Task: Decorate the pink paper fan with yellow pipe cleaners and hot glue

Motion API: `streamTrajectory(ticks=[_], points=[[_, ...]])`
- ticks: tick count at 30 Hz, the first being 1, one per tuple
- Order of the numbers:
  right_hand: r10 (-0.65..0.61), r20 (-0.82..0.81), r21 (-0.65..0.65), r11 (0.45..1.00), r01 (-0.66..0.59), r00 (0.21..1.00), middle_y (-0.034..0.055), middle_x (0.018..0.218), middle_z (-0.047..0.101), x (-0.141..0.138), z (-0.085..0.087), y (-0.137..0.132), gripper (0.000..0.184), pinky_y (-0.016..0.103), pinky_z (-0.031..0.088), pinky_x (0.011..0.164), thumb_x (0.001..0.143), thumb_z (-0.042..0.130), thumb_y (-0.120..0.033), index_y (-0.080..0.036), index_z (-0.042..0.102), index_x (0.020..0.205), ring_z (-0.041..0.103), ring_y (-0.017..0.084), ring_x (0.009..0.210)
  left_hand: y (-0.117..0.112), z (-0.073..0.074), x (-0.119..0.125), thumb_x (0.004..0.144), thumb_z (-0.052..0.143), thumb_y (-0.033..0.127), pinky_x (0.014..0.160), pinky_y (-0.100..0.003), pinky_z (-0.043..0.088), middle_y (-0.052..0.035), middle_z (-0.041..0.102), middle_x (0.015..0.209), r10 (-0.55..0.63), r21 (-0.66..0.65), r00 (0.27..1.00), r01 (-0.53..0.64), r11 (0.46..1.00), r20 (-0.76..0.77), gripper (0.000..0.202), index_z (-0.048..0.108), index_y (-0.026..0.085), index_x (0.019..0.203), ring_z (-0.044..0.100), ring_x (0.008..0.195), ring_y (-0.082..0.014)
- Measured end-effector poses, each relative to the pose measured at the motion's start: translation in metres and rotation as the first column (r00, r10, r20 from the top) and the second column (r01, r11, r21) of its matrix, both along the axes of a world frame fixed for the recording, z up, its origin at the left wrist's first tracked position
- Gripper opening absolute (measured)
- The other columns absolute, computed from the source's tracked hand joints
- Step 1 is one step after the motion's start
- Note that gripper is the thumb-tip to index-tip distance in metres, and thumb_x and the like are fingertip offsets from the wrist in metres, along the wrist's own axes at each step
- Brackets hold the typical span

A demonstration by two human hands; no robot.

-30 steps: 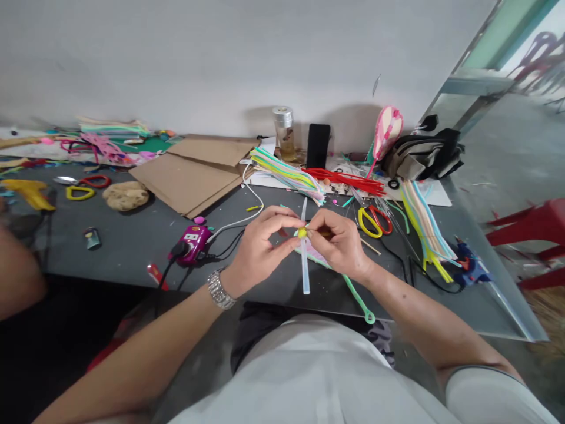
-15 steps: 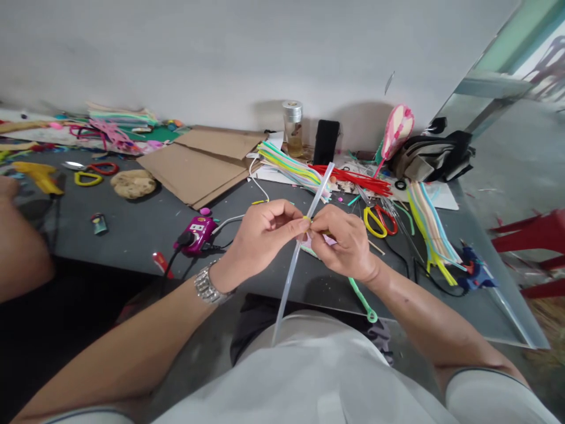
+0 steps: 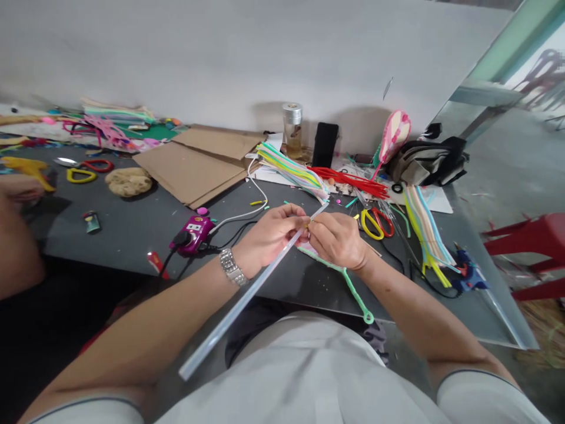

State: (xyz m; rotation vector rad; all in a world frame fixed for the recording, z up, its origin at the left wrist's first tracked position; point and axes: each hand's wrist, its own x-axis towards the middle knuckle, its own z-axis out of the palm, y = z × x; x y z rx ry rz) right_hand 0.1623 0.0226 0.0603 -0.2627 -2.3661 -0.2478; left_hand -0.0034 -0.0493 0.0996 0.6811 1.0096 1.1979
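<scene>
So a long translucent stick (image 3: 241,306) is being held over the edge of a dark table (image 3: 128,250), slanted, with its lower end stuck out past the edge near the left forearm and its upper end poking out beyond the fingers. It's gripped near that upper end by the left hand (image 3: 280,235), thumb and fingertips pinched together. The right hand (image 3: 338,238) is curled closed at the same spot, fingertips pressed in right by the left ones, but what exactly is gripped by it can't be told, that part's covered. Something tiny and yellowish is half hidden between the fingertips. A metal watch (image 3: 233,266) is worn on the left wrist.

Below the hands, a green strip (image 3: 355,294) is laid across the table, its looped end at the front edge. Scissors with yellow and red handles (image 3: 372,225) are parked just beside the right hand, and further right a blue glue gun (image 3: 470,271) is set down near a bundle of pastel strips (image 3: 428,227). A purple power socket (image 3: 194,234) is plugged into, left of the left hand. Over at far left, a co-worker's hand (image 3: 22,189) is rested near a yellow glue gun (image 3: 29,168).
</scene>
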Motion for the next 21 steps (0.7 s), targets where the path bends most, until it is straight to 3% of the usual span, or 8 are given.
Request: streamTrajectory(ticks=[5, 12, 16, 21], points=[[-0.015, -0.112, -0.075, 0.997, 0.007, 0.994, 0.0034, 0.075, 0.062, 0.001, -0.002, 0.002, 0.025, 0.03, 0.037, 0.059, 0.099, 0.05, -0.015, -0.021, 0.058, 0.075, 0.052, 0.015, 0.064, -0.003, -0.01, -0.006, 0.073, 0.089, 0.035, 0.059, -0.023, 0.048, 0.0005, 0.066, 0.066, 0.007, 0.004, 1.0, -0.007, 1.0, -0.005, 0.033, 0.065, 0.015, 0.083, 0.061, 0.057, -0.0098], [-0.036, -0.171, 0.019, 0.999, 0.04, 0.985, 0.0019, 0.074, 0.06, 0.004, -0.006, -0.006, 0.023, 0.029, 0.036, 0.059, 0.095, 0.056, -0.01, -0.021, 0.056, 0.074, 0.052, 0.014, 0.064, -0.015, -0.015, -0.003, 0.072, 0.087, 0.034, 0.062, -0.026, 0.053, 0.0012, 0.064, 0.066, -0.046, 0.001, 0.997, 0.047, 0.999, -0.062, 0.031, 0.065, 0.015, 0.08, 0.063, 0.06, -0.0118], [-0.055, -0.115, 0.05, 0.997, 0.061, 0.992, 0.0022, 0.075, 0.063, 0.008, -0.01, -0.005, 0.024, 0.029, 0.038, 0.061, 0.096, 0.056, -0.012, -0.021, 0.056, 0.073, 0.053, 0.014, 0.065, -0.014, -0.017, 0.001, 0.076, 0.079, 0.031, 0.053, -0.025, 0.047, 0.0019, 0.06, 0.061, -0.034, 0.041, 0.99, 0.04, 0.998, -0.136, 0.024, 0.062, 0.015, 0.072, 0.057, 0.05, -0.0103], [-0.037, -0.042, 0.05, 0.998, 0.039, 0.998, 0.0026, 0.074, 0.062, 0.012, -0.011, -0.001, 0.024, 0.03, 0.038, 0.06, 0.097, 0.054, -0.014, -0.021, 0.056, 0.074, 0.053, 0.015, 0.064, -0.011, -0.019, 0.003, 0.076, 0.076, 0.028, 0.056, -0.026, 0.049, 0.0004, 0.062, 0.063, -0.052, 0.009, 0.99, 0.053, 0.999, -0.13, 0.021, 0.061, 0.014, 0.071, 0.061, 0.052, -0.0117]])
